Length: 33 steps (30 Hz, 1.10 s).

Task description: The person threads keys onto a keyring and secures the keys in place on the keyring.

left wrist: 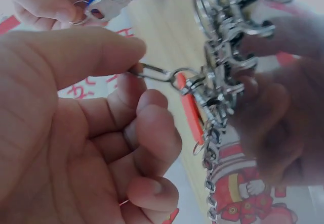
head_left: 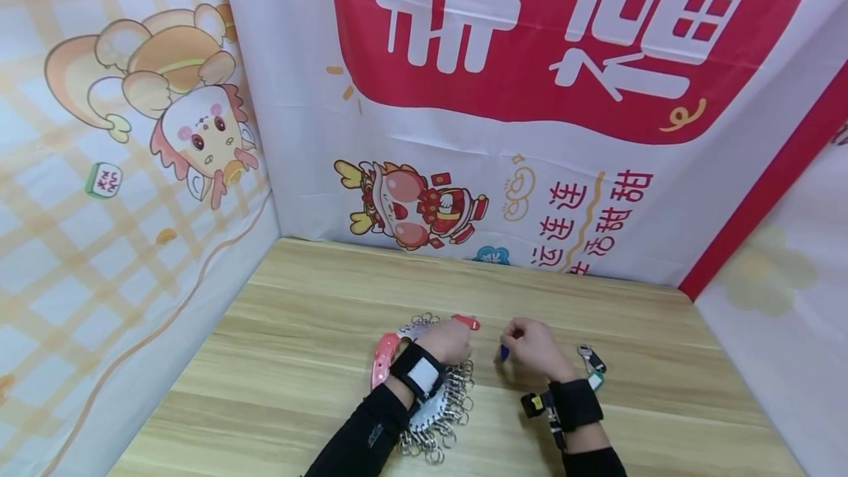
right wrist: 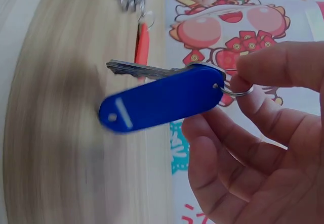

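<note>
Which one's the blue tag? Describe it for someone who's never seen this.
Over the wooden table, find the right hand. It holds a key with a flat, round-ended blue tag. Its colour sets it apart from the red tag and the green-edged tag nearby.

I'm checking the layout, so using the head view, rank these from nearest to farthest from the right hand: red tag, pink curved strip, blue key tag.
1. Blue key tag: at the fingers of the right hand.
2. Red tag: to the left, beside the left hand.
3. Pink curved strip: farther left, past the left hand.
</note>
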Tool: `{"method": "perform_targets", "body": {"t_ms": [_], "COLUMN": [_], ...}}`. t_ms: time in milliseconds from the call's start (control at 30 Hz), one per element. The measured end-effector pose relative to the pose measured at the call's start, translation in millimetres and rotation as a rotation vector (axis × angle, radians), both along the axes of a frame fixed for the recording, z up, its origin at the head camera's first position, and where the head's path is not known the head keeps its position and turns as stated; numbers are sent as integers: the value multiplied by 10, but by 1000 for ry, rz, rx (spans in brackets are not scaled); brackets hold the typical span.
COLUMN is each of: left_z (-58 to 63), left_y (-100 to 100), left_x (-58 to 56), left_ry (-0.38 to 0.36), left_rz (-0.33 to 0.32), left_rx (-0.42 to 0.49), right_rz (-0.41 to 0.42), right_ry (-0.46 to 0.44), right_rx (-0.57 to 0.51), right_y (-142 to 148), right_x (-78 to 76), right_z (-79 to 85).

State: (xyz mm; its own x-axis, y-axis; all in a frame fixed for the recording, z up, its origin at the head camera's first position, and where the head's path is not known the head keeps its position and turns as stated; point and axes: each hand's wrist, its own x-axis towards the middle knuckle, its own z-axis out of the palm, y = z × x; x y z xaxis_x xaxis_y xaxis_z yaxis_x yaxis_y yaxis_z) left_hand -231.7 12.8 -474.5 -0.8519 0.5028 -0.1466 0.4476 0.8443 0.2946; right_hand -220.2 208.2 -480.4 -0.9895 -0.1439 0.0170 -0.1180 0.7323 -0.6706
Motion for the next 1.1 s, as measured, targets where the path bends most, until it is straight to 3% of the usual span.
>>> {"method": "perform_targets", "body": {"t_ms": [200,367,500,633,800,1100], "left_z": [-44,-79,-108,-122,-128,-159], "left_y": [-118,-134,-128,-149,-174,-199], "left_x": [10,8,-15,-32,-42,-96], "left_ry": [-102,-80,-43,-34,-8,67], "left_rz": [72,72,61,75,69,33], "left_rx": [167,216,261,288,287,293], "right_rz": [-14,2,38,21,-52,-5], "right_ry": [-41,-51,-72,-104,-121,-131], "right_rx": [-129,-242,-352,-444,-456,-373], "right_y": [-155,-262,-336,-382,-423,-504], "right_x": [-44,-56,-25,-48,-125,-148], "right_z": [-44,-59,17,12,-112,-248]}}
